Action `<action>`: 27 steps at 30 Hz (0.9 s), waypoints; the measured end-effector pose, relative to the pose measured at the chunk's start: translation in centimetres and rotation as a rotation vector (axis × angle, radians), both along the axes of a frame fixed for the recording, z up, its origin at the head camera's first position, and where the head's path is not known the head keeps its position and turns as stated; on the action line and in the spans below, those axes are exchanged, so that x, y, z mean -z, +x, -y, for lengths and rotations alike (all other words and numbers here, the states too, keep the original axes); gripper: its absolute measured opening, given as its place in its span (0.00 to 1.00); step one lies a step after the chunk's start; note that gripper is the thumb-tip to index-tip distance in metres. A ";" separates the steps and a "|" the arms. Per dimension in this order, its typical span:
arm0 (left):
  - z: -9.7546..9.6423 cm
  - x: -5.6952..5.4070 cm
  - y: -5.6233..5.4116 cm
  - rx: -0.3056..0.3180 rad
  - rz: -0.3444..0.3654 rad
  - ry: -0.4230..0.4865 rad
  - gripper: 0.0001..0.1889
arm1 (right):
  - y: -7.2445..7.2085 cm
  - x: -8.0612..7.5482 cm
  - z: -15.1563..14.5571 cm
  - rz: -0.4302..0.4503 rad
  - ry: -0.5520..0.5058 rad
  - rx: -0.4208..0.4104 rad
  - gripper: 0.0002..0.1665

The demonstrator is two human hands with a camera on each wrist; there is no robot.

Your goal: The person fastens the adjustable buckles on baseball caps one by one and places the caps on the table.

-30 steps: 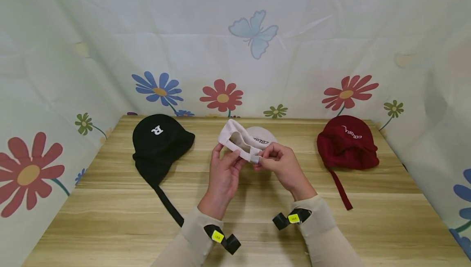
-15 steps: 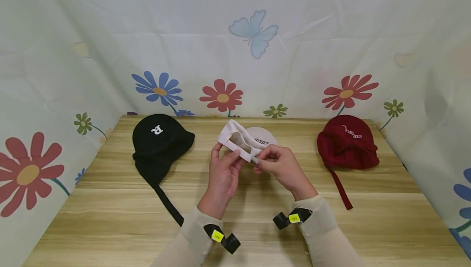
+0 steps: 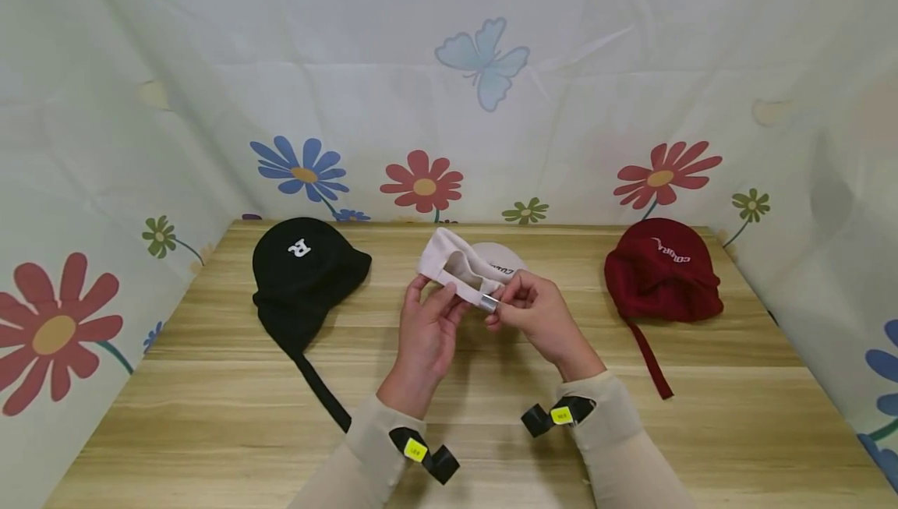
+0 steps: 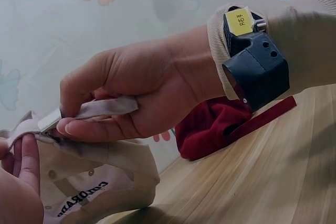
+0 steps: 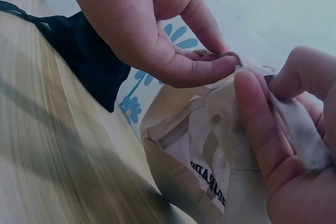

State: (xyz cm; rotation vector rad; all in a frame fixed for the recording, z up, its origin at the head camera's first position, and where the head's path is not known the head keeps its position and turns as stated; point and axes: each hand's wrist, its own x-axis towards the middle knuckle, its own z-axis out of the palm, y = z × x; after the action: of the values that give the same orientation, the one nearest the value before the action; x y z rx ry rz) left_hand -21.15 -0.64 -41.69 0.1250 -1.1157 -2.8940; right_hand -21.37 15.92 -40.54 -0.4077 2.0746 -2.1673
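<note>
To the left of the pale cap [image 3: 471, 259], well apart from it, the black cap [image 3: 302, 275] lies on the counter [image 3: 210, 431], its long strap trailing toward the person. At the left end of the pale cap's back band, the left hand [image 3: 429, 330] pinches the band between thumb and fingers. The pale cap itself is between the two hands, tilted with its back opening toward the person; whether its crown touches the counter is hard to tell. At the right end of its back band sits a silver buckle [image 3: 489, 303], and there the right hand [image 3: 543, 318] pinches the loose strap end [image 4: 105, 107] just beside the metal. Right of the pale cap, well apart, lies the red cap [image 3: 662, 271].

The likeliest trouble is the strap end slipping out of the buckle, if the right hand pulls away from the metal or its pinch loosens. The band could also twist or bunch, should the left hand's small grip give way.

Compared with half a second ago, the buckle shows brighter and more fully beside the right fingertips; the hands have barely shifted, and the black and red caps lie unchanged.
</note>
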 end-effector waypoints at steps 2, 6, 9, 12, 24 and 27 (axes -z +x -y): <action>0.0 0.0 0.0 0.001 0.007 0.007 0.18 | -0.1 0.1 -0.1 0.007 0.011 0.000 0.07; -0.1 0.0 0.0 0.005 0.008 0.022 0.18 | -0.3 0.2 -0.2 0.005 0.058 -0.008 0.11; -0.1 0.0 0.0 0.008 0.003 0.027 0.18 | -0.3 0.2 -0.3 -0.008 0.084 -0.013 0.11; -0.1 -0.1 0.0 0.009 0.001 0.031 0.18 | -0.3 0.2 -0.3 -0.023 0.098 -0.005 0.09; -0.2 0.0 0.0 0.032 -0.049 0.075 0.11 | 0.0 -0.1 -0.3 -0.048 0.028 -0.005 0.08; -0.2 0.0 0.0 0.037 -0.049 0.075 0.10 | 0.0 -0.2 -0.4 -0.051 0.021 -0.014 0.08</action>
State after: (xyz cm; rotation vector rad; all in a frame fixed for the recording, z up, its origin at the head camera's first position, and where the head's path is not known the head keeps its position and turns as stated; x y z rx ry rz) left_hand -21.15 -0.48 -41.67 0.0354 -1.0135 -2.9543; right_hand -21.32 16.34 -40.32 -0.4783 2.1122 -2.1478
